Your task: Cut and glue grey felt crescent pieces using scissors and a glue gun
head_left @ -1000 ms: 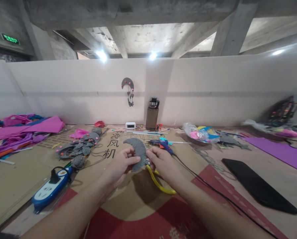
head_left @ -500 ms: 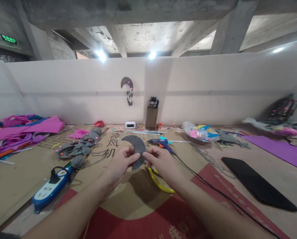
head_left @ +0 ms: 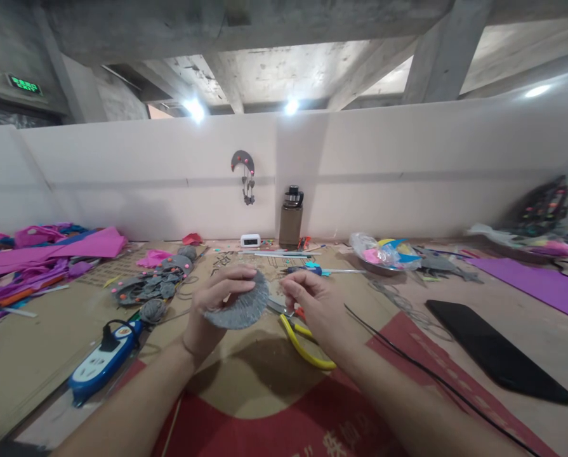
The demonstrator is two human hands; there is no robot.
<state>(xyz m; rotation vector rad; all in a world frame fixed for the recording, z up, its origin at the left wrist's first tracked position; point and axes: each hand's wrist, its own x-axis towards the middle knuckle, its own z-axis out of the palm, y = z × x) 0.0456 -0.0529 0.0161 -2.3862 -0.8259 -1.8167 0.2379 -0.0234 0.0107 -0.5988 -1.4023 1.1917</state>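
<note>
My left hand (head_left: pixel 212 304) is closed round a grey crescent-shaped felt piece (head_left: pixel 240 308), held above the cardboard with its curved edge turned down. Just right of it, my right hand (head_left: pixel 312 298) has its fingers curled in a pinch; it is off the crescent, and I cannot make out anything in the pinch. Yellow-handled pliers (head_left: pixel 303 343) lie on the cardboard under my right hand. A blue glue gun (head_left: pixel 312 270) rests behind my hands, and its black cord (head_left: pixel 407 362) runs off to the right.
A blue power strip (head_left: pixel 103 358) lies at the left. Grey felt pieces (head_left: pixel 155 285) and pink sheets (head_left: pixel 50 251) fill the left side. A bottle (head_left: pixel 290 222) and a small clock (head_left: pixel 250 240) stand by the wall. At right are a black flat object (head_left: pixel 493 355) and a purple sheet (head_left: pixel 541 285).
The crescent has turned from upright between both hands to lying flatter in my left hand alone. My right hand has let go of it and moved slightly right.
</note>
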